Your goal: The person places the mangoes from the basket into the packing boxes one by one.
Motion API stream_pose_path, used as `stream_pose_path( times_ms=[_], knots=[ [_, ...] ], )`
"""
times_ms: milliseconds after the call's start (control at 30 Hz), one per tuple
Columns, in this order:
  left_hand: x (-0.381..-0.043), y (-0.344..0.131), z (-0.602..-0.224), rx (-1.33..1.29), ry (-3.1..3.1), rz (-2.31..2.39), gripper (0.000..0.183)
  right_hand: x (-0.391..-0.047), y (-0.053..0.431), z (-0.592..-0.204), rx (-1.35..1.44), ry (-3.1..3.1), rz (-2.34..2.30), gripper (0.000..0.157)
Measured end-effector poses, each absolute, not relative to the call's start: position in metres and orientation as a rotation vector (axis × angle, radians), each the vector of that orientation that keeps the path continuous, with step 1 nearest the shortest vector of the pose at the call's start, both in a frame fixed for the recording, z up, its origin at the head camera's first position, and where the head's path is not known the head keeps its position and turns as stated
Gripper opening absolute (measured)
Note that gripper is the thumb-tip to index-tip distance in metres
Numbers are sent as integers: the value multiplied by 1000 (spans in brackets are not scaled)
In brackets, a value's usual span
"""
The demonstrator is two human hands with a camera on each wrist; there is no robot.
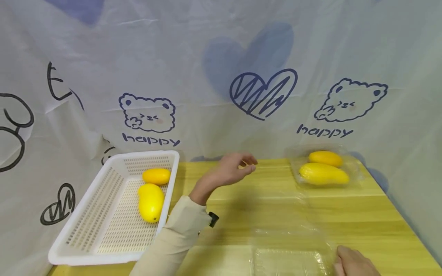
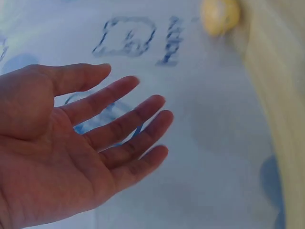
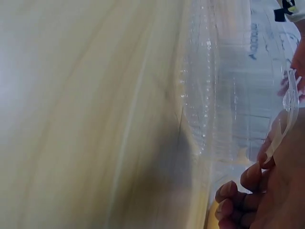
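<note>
- Biggest of all, we have the pale cloth backdrop (image 1: 193, 46), printed with hearts, bear faces and the word "happy", filling everything behind the work.
- Below it we see the wooden table (image 1: 373, 218), yellowish and streaked with grain.
- Over on the left, the white plastic basket (image 1: 96, 260), slotted all round, with two yellow fruits along its right side.
- Front and centre-right, here's the open clear clamshell (image 1: 288, 253), ribbed at its near part, right beside the right hand.
- Far right, near the backdrop, we spot the clear fruit box (image 1: 351, 168) with two more yellow fruits, side by side.
- Now the left hand (image 1: 233, 168): up over the table between basket and fruit box, fingers spread apart, palm bare in the left wrist view.
- And the right hand (image 1: 355, 262), at the bottom edge: we see it pinching the clamshell's rim, fingers curled.
- Down to the fruit: the long one (image 1: 324, 174) lies in front of the shorter one (image 1: 325, 158) in the box; the plump one (image 1: 151, 203) sits nearer us than the small oval one (image 1: 157, 176) in the basket.
</note>
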State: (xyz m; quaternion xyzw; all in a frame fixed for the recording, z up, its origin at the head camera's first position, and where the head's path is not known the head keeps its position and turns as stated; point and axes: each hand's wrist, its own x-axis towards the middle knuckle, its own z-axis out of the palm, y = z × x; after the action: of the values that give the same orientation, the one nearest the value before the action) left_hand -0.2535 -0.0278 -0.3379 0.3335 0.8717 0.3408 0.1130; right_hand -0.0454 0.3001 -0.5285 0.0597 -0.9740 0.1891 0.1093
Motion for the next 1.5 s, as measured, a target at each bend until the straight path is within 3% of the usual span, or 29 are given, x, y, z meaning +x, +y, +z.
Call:
stream_pose_path(
  times_ms=[233,433,933,1500],
  knots=[
    [-262,-76,-308,926,2660,973,33,-63,273,-510,143,-2944,531,27],
    [-266,-112,-299,862,2732,922,35,-83,255,-500,160,-2912,506,28],
    [-265,-176,-306,698,2990,957,31,-127,238,-490,209,-2878,596,31],
    [-242,-259,-331,579,3118,757,30,-165,220,-488,264,-2842,508,31]
  ],
)
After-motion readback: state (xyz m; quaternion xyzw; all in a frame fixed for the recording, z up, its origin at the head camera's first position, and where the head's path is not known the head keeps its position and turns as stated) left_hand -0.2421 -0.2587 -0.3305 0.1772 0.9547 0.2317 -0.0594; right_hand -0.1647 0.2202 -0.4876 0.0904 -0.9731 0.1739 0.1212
